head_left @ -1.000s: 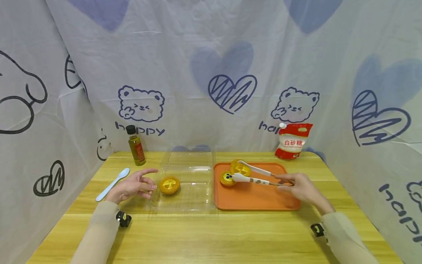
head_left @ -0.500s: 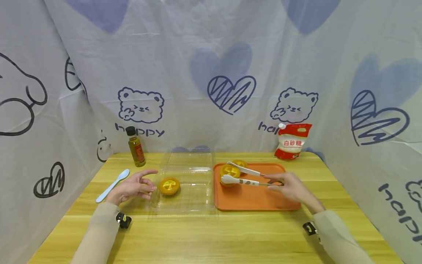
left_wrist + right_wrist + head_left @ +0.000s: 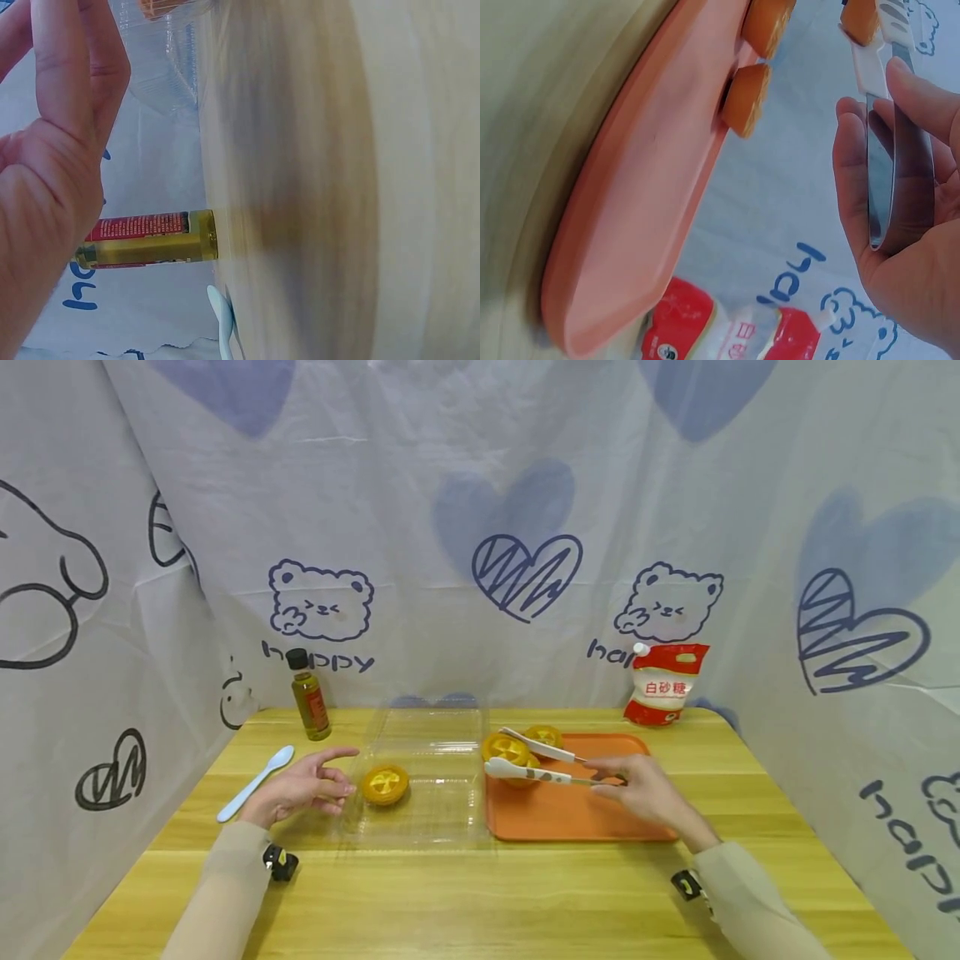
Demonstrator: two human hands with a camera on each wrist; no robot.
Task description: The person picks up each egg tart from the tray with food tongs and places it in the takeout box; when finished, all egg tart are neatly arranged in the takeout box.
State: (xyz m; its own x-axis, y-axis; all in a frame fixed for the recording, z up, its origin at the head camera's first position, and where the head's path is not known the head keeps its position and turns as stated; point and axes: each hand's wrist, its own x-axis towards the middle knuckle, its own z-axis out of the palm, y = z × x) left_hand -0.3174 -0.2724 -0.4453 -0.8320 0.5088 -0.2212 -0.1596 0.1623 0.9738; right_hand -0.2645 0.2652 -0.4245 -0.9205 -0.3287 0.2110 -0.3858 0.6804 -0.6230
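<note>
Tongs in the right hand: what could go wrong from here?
1. The gripped tart is held only between the tips of the tongs, off the orange tray; it might slip and drop.
2. The clear container has see-through walls; the tart could clip one if moved there.
3. The left hand is close beside the container and might nudge it.
</note>
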